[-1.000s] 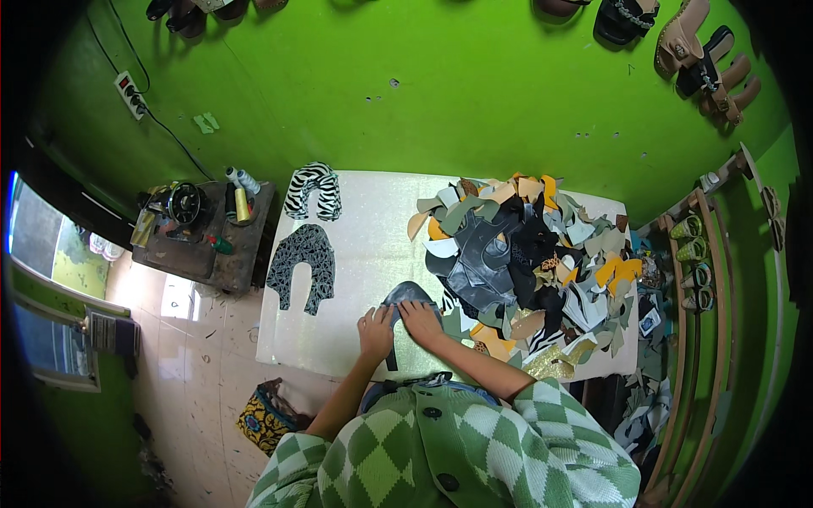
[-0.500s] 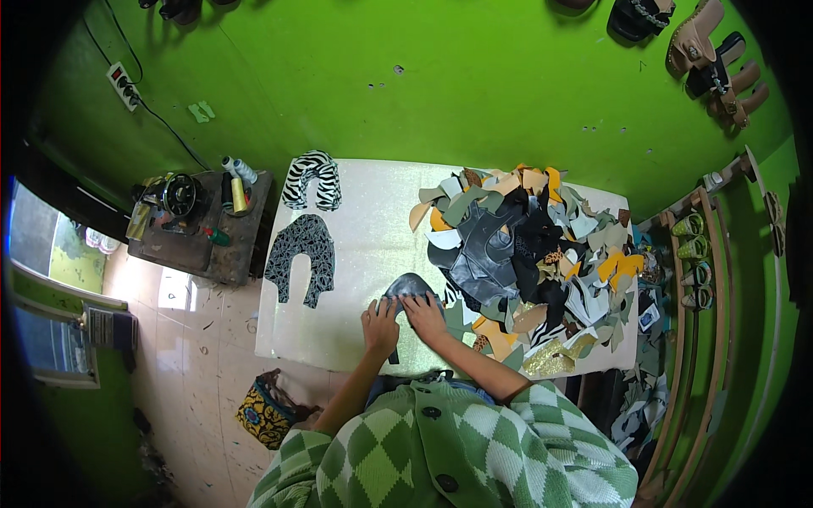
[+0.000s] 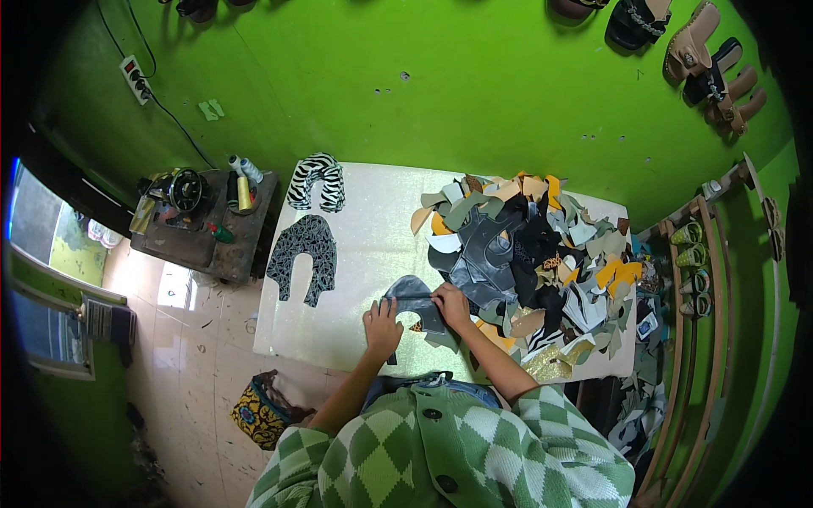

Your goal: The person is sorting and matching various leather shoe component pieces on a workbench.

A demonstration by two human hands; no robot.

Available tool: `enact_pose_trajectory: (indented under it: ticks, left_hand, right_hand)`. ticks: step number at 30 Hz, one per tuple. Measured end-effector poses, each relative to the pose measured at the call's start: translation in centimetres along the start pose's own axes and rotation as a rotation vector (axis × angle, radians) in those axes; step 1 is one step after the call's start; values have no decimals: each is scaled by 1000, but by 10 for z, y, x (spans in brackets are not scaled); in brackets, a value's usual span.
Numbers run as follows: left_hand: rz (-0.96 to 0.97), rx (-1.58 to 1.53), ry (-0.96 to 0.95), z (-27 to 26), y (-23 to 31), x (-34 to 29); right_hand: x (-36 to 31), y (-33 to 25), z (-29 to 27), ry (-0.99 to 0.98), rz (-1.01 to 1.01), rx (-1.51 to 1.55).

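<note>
Green wall (image 3: 322,85) right across the back, shiny tiled floor (image 3: 182,364) down the left, that's the room; and here's one pale, glittering desk (image 3: 364,203) pushed up in front of it. Its right half is buried: one great heap (image 3: 491,254) of cut scraps, grey, black, orange, olive and white, far too tangled to count. Over to the left, one dark side stand (image 3: 182,247). Now the arms, both reaching in from below, the left forearm (image 3: 345,395) angling up to the right, the right forearm (image 3: 500,364) slanting up to the left! One flowered bag (image 3: 257,415) on the floor. Two arch-shaped pieces on the desk's left side: a web-patterned piece (image 3: 318,250), and just behind it a zebra-striped piece (image 3: 302,184). And at the centre of it all, one grey arched piece (image 3: 408,286), on the desk's near side beside the heap, a dark band (image 3: 412,298) across it. On it, two hands: the left hand (image 3: 384,328) palm down, fingers pointing away, at its left side; the right hand (image 3: 451,306), fingers bent, at its right edge. Pinching or merely pressing? Cannot tell from here! Smallest of all, four thread spools (image 3: 244,193) on the stand: two pale, one yellow, one black
</note>
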State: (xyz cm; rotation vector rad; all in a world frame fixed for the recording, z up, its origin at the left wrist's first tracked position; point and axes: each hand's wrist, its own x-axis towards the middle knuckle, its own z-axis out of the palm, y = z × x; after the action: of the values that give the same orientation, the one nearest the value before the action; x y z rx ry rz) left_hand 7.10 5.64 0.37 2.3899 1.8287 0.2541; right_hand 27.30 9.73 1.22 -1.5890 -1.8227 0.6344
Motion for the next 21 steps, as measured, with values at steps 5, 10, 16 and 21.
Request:
enact_pose_trajectory:
  ticks: [5,10,16,21]
  left_hand:
    - [26,47,-55,3,8,3]
    - [-4,79,-88,8,11,1]
    - [7,56,-70,-1,13,7]
    - [-65,-181,163,-16,5,27]
  right_hand:
    - [3,-2,9,-142,-117,-415]
    - [-24,-14,10,-146,-183,-621]
    - [-30,-11,30,-97,-83,-650]
    - [-5,-12,11,-52,89,-228]
